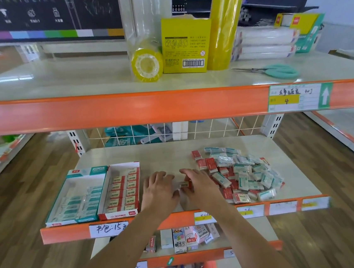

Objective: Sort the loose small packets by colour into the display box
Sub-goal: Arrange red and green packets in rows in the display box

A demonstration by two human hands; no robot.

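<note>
This is a shop, most likely one selling stationery. Tiered metal shelves [173, 151] carry orange edge strips [126, 109] with handwritten price labels [295, 97]. Goods stand out for sale: rolls of yellow tape [146, 64], a yellow carton [186, 46] with a barcode, scissors [278, 70], and display boxes [121, 191] of small packets. More such shelving lines both sides over a wood-look floor [26, 191].

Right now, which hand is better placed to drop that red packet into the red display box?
Left, probably. The left hand lies between the red packet and the red display box; the right hand would have to cross over it.
</note>
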